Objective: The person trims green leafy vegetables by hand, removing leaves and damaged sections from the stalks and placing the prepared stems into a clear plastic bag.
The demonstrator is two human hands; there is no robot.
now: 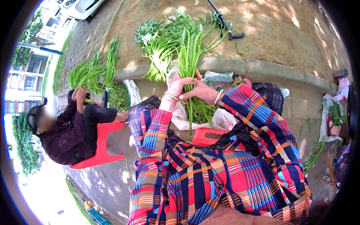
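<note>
Both my hands are closed around one bunch of long-stemmed leafy greens [189,53], held upright in front of me with the leaves away from me. My left hand [177,85] wraps the stems from the left, a thin bracelet at its wrist. From the right, my right hand [203,90] grips the same stems, thumb across them, a metal bangle on that wrist. Stem ends hang below the hands, over a white plastic bag [225,119] with loose greens on it. Beyond the hands, a pile of greens [160,53] lies across the kerb.
A stone kerb [270,70] crosses ahead, with bare soil behind it and a black walking stick [222,21]. To the left a person [70,132] sits on a red plastic stool [104,143], handling greens. Another red stool [202,136] stands close to me. Someone else is partly visible at far right.
</note>
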